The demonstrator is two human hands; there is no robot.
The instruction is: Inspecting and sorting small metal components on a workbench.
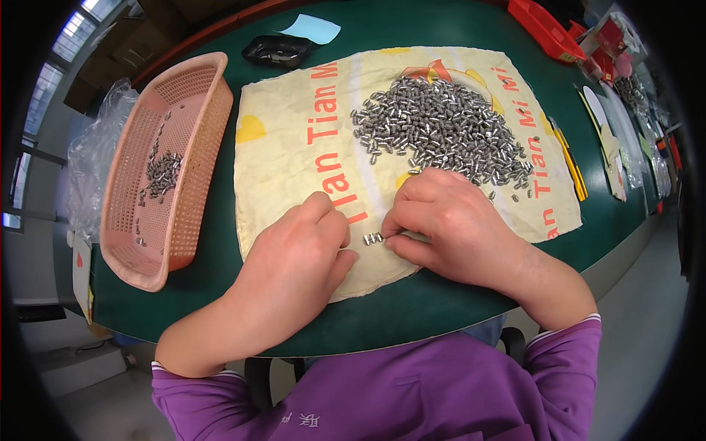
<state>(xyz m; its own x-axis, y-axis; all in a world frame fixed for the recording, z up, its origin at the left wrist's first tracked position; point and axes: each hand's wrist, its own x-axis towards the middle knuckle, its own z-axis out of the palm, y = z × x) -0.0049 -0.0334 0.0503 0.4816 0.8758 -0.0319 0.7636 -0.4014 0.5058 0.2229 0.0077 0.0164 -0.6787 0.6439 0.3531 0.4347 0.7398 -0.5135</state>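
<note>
Several small shiny metal cylinders point(373, 239) lie side by side in a short row on a cream printed cloth point(287, 176). My right hand point(448, 224) has its thumb and forefinger pinched at the right end of this row, on a metal cylinder. To the left of the row rests my left hand point(298, 253), its fingers curled in and its thumb bent toward them; whether anything is inside is hidden. Beyond my hands, a large heap of the same metal cylinders point(441, 121) covers the far right part of the cloth.
At the left stands a pink perforated plastic basket point(209, 121) with a small cluster of metal pieces inside. A black tray point(276, 51) and a light blue paper point(312, 29) lie at the back of the green table point(419, 312). A red bin point(548, 33) sits far right.
</note>
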